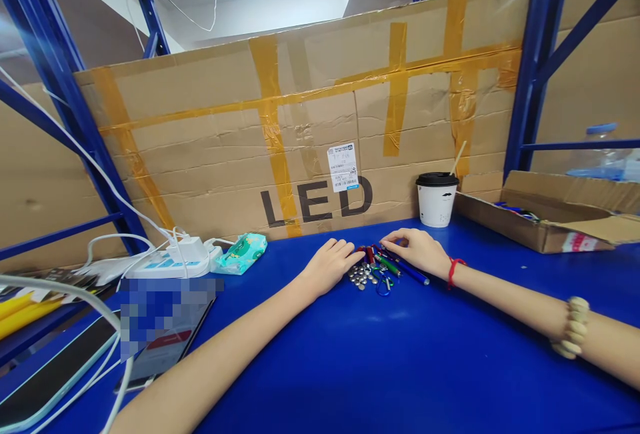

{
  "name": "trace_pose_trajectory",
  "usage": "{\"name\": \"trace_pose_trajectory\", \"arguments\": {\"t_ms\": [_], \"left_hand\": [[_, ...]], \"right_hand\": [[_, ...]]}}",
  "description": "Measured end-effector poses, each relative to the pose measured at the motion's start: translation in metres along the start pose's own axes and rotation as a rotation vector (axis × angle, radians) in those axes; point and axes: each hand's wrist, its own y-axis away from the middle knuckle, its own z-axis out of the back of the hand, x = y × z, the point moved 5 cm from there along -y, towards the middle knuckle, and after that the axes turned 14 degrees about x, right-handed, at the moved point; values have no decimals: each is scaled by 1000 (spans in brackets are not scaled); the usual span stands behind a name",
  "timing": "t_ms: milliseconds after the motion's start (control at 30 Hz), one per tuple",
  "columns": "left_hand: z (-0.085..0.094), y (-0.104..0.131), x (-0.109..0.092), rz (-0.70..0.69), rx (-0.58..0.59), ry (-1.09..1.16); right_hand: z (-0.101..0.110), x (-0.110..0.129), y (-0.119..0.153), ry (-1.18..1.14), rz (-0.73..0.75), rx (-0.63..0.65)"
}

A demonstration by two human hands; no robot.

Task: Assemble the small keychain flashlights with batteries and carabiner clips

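Observation:
A small pile lies on the blue table between my hands. It holds several silvery round discs like button batteries [361,276], a green metal tube [389,264], a blue tube [414,272], red pieces [370,254] and a blue carabiner clip [384,285]. My left hand [334,266] rests palm down at the pile's left edge, fingers stretched and the thumb reaching over the discs. On the far right side of the pile is my right hand [419,251], its thumb and fingers curled together at the red and dark pieces. Whatever is between those fingertips is too small to make out.
A lidded paper cup [437,201] with a straw and an open cardboard box [545,227] stand at the right. Leftward are a green wipes packet [243,253], a white power strip [170,262], cables and two phones. A cardboard wall [225,154] closes the back.

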Motion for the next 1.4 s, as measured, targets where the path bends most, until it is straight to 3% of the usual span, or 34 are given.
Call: {"name": "trace_pose_trajectory", "arguments": {"t_ms": [233,400,867,1133,1400], "left_hand": [[-8,-2,6,133,161,164],[-8,-2,5,153,235,224],[-12,-3,9,200,220,299],[-14,-1,12,194,206,369],[-13,-1,13,228,162,400]], "right_hand": [[0,2,1,-8,21,-4],[-1,2,0,2,47,-23],[-2,-2,-2,-20,40,-10],[-2,27,8,-69,369,27],[-6,51,21,40,537,99]]}}
